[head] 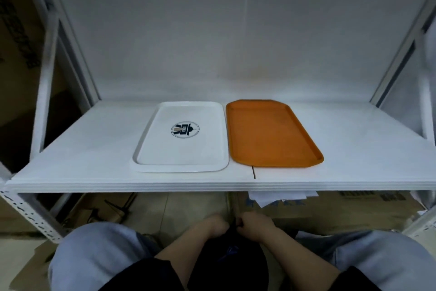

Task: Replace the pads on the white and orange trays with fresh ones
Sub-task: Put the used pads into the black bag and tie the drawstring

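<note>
Working low in the lap, the left hand (pixel 218 226) and right hand (pixel 256 226) curl around something dark I cannot identify. Farther off, on the shelf (pixel 70 161), the white tray (pixel 181 163) and orange tray (pixel 271 135) lie side by side, seemingly padless; laying fresh pads likely follows.

light: dim, cool, even | shadows: soft | focus: soft, blurred edges | distortion: wide-angle bowing

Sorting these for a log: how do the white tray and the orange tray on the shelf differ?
The white tray has a dark round emblem in its middle; the orange tray is plain. The white tray lies left, the orange tray right. Both lie flat, side by side on the white shelf, with no pad visible in either.
</note>
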A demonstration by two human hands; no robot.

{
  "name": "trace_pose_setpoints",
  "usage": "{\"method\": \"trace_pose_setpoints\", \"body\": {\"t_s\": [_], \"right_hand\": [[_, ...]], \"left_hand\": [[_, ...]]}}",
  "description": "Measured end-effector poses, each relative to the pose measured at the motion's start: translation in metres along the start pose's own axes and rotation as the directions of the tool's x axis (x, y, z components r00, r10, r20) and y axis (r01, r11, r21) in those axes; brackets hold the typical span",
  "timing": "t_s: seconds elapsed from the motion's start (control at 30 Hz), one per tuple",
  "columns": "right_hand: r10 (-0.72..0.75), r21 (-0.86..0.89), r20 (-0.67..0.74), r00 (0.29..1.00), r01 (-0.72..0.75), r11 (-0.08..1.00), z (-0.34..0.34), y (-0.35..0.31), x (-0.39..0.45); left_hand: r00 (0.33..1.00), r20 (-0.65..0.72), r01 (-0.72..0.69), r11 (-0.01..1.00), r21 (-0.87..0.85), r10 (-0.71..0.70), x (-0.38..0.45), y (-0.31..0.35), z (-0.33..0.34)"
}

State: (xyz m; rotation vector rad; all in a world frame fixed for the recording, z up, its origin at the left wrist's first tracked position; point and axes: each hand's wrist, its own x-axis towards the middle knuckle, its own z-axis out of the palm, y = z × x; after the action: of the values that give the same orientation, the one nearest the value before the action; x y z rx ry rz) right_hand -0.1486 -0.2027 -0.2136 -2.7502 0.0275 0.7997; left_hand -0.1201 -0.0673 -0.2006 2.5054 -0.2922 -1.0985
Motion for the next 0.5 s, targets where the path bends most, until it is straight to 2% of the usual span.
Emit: {"method": "trace_pose_setpoints", "body": {"t_s": [0.07, 0.2, 0.5], "right_hand": [[0.004, -0.025, -0.037, 0.999, -0.005, 1.0, -0.02, -0.007, -0.006], [0.014, -0.064, -0.148, 0.989, -0.024, 0.998, -0.061, -0.02, -0.02], [0.006, -0.082, -0.327, 0.945, -0.034, 0.996, -0.17, -0.043, -0.067]], "left_hand": [[1.0, -0.005, -0.016, 1.0, -0.001, 0.016, -0.018, 0.013, -0.019], [0.997, -0.083, -0.001, 0.99, -0.139, -0.011, -0.037, 0.03, -0.054], [0.952, -0.302, -0.102, 0.985, -0.141, 0.055, -0.093, 0.077, -0.15]]}}
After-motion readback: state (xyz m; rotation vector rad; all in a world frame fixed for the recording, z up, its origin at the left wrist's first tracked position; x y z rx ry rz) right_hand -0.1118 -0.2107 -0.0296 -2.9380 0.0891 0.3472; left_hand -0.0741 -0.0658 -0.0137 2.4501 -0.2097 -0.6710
